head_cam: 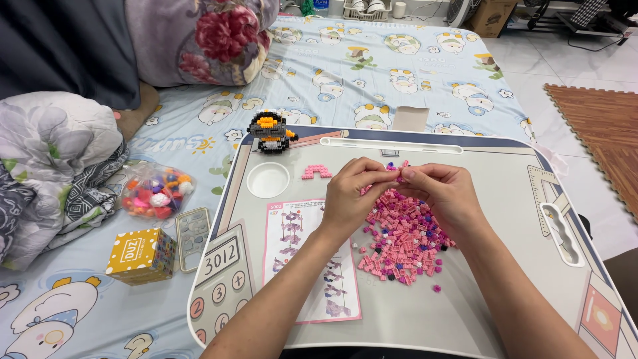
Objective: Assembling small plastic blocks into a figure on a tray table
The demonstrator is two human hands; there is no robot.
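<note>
Pink toy-brick piece (397, 174) sits pinched between both your hands, just above the loose pink brick pile (402, 242).
Your left hand (352, 199) and right hand (442, 193) meet fingertip to fingertip, fingers clenched on it over the grey lap table (492, 199).

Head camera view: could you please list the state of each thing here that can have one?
Left hand: pinching small pink bricks with the right.
Right hand: fingertips meeting the left's.
Pink brick pile: loose, spread on the lap tray.
Pink arch piece: assembled, lying flat.
Penguin brick figure: built, upright.
Instruction sheet: flat, partly under the left forearm.
Bag of bricks: closed.
</note>
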